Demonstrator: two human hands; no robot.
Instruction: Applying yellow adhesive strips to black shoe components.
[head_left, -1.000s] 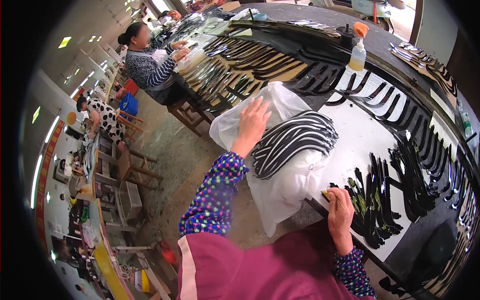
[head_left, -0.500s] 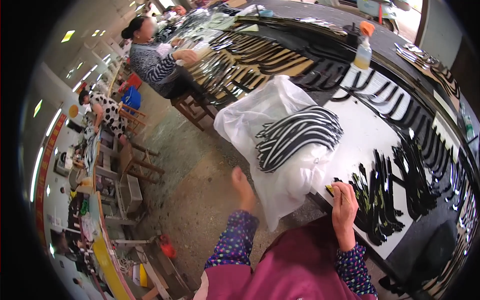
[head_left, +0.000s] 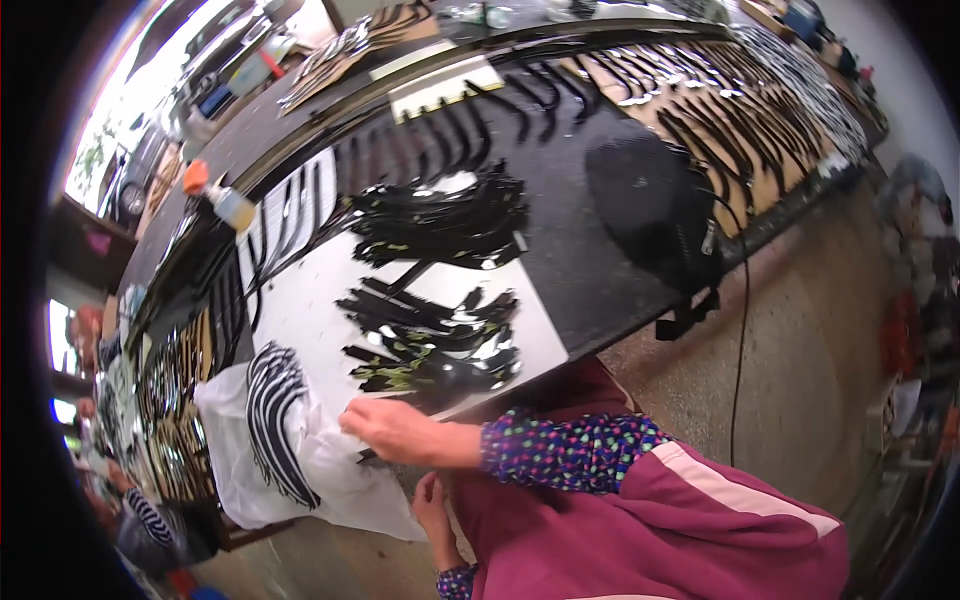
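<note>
My right hand [head_left: 395,430] is at the near edge of a white board [head_left: 300,300], its fingers pinched together; what they hold, if anything, is too small to make out. Lower down, beside a white plastic bag [head_left: 375,500], my left hand [head_left: 432,508] has its fingers curled; whatever may be in them is hidden. On the bag lies a fanned bundle of black-and-white striped strips [head_left: 275,425]. Just beyond my right hand is a pile of glossy black strips [head_left: 435,345] with yellow-green marks. Farther back sits a second black pile [head_left: 440,215].
A dark bag [head_left: 645,205] rests on the black table [head_left: 600,310], with a cord [head_left: 742,350] hanging to the floor. A spray bottle [head_left: 230,205] with an orange head stands at the left. Brown sheets [head_left: 715,125] hold rows of strips. A co-worker [head_left: 155,525] sits at far left.
The view has swung right, so the striped bundle now shows farther left. My left hand has come closer to my right hand. The yellow-black bit at my right fingertips no longer shows.
</note>
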